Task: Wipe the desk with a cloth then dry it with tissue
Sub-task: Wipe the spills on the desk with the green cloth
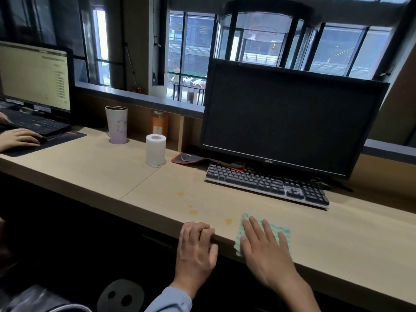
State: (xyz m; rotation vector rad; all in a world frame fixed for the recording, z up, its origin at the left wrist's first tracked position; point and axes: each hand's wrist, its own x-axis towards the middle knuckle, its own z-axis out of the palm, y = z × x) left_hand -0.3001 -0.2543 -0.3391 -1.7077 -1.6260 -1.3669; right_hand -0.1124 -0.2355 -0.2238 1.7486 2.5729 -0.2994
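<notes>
Green waffle-textured cloth (265,230) flat under right hand (263,248)

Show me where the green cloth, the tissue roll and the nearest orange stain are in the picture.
green cloth (275,229): head view, uncovered far right part.
tissue roll (155,152): head view, middle of its side.
orange stain (228,221): head view, centre of the spot beside the cloth.

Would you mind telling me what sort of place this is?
Likely an office reception counter: a long wooden desk with a Dell monitor and keyboard, a second lit monitor at left, and a glass revolving door beyond.
</notes>
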